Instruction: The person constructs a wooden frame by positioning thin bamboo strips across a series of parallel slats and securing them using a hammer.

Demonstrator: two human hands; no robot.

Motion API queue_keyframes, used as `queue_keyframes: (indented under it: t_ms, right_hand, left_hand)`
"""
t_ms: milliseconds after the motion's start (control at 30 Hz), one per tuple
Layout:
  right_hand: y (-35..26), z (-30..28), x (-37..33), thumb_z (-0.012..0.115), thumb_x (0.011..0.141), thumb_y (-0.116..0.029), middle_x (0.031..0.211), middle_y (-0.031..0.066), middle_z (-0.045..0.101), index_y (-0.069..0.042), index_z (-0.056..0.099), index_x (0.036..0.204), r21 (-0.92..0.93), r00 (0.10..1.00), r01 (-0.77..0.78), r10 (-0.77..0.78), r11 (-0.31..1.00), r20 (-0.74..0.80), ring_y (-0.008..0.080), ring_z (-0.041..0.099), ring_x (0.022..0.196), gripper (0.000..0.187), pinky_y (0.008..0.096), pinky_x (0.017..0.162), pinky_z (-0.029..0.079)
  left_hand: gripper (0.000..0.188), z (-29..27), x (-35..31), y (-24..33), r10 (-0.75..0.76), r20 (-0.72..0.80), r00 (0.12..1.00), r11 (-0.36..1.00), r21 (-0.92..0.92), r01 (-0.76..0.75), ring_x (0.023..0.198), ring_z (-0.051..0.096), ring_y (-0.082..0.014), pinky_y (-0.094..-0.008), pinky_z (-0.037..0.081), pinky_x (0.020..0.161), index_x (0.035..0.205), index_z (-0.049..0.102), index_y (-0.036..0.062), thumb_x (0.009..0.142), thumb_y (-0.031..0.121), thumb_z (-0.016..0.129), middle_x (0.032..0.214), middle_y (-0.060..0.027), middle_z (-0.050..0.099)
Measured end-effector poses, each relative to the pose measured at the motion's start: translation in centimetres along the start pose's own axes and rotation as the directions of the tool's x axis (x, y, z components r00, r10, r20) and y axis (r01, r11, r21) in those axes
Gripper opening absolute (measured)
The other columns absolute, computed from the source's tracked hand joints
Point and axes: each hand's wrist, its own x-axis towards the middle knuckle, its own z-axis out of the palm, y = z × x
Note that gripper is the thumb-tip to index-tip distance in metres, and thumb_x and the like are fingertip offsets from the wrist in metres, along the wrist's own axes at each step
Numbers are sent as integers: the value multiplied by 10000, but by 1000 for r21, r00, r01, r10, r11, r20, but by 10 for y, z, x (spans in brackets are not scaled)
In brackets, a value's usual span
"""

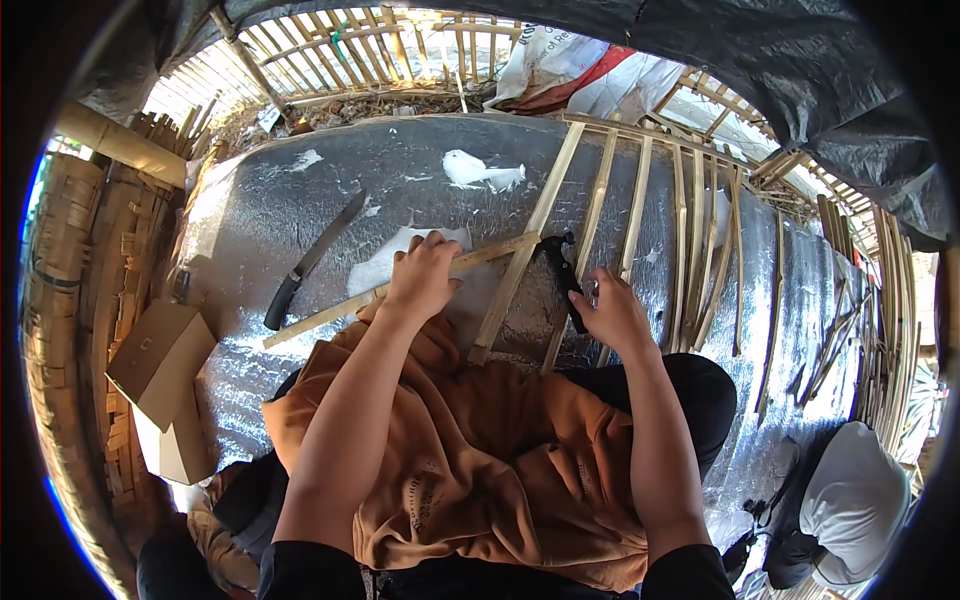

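Note:
My left hand [424, 277] is bent over a thin bamboo strip [330, 318], fingers on its far side and thumb on the near side. That strip slants up to the right, its end meeting a longer bamboo slat [528, 245] beside a hammer [562, 275]. The hammer's dark head lies against the slats and its black handle points toward me. Next to the handle is my right hand [615, 315], thumb at the handle's edge and fingers bent but apart; it does not grip the hammer. A knife [317, 260] with a black handle lies left of my left hand.
Several bamboo slats [640, 200] lean on a crosspiece [660, 135] at the right. Silver foil sheeting [400, 150] with torn white patches covers the work surface. A cardboard box [165, 350] stands left, a brown cloth [480, 460] covers my lap, and a grey-white bundle [855, 500] sits right.

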Motion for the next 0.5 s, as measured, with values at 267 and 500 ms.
queue_keyframes:
  t_ms: [267,500]
  right_hand:
    - [-2,-9,-2,641,912,-429,1106,237,683,6,563,1232,-119,983,-179,182,977,20,403,659,1062,546,494,910,532]
    - [15,-43,-9,645,904,-463,1164,254,668,-21,552,1307,-89,986,-159,162,983,37,408,636,1120,606,487,973,503]
  left_hand:
    - [425,5,0,-4,19,-7,1000,999,31,-19,1145,556,-306,-489,483,911,1118,653,121,728,114,823,1124,-56,615]
    - [382,8,-4,-4,37,-17,999,999,17,-37,1143,567,-321,-526,478,895,1087,649,113,738,92,803,1116,-75,637]
